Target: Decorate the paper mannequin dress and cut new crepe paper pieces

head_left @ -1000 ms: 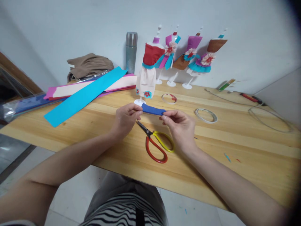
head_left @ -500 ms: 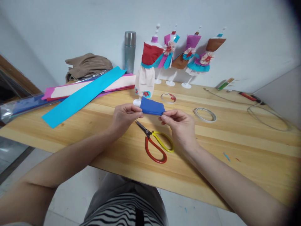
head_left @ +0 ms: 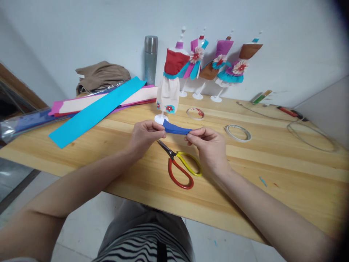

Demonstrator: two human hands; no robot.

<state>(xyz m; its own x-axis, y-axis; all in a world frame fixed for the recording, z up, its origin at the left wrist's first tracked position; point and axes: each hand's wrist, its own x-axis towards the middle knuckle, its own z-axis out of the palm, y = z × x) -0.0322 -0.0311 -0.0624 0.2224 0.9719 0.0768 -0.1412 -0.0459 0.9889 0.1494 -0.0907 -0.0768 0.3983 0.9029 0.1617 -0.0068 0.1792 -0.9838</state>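
Observation:
A small piece of blue crepe paper or cloth (head_left: 176, 128) is stretched between my two hands above the table. My left hand (head_left: 147, 136) pinches its left end between thumb and fingers. At the right end, the thumb and fingertips of my right hand (head_left: 208, 145) are closed on it. Beneath and nearer to me lie scissors (head_left: 172, 154) with one red and one yellow handle, blades slightly apart. Just beyond the blue piece stands a white dress-form stand (head_left: 161, 118) wearing a red top and a pale skirt with flowers.
Three more dressed mannequin stands (head_left: 197, 96) line the wall beside a grey flask (head_left: 151, 60). Coloured strips, a turquoise strip (head_left: 98, 112) on top, lie left by a brown cloth (head_left: 105, 76). Two tape rolls (head_left: 237, 133), a cable (head_left: 313, 143) and a cutter (head_left: 287, 112) are to the right.
The upper part of the blue piece has tipped or folded down, so it shows as a narrow band and uncovers the stand's white base. Both hands keep nearly the same place.

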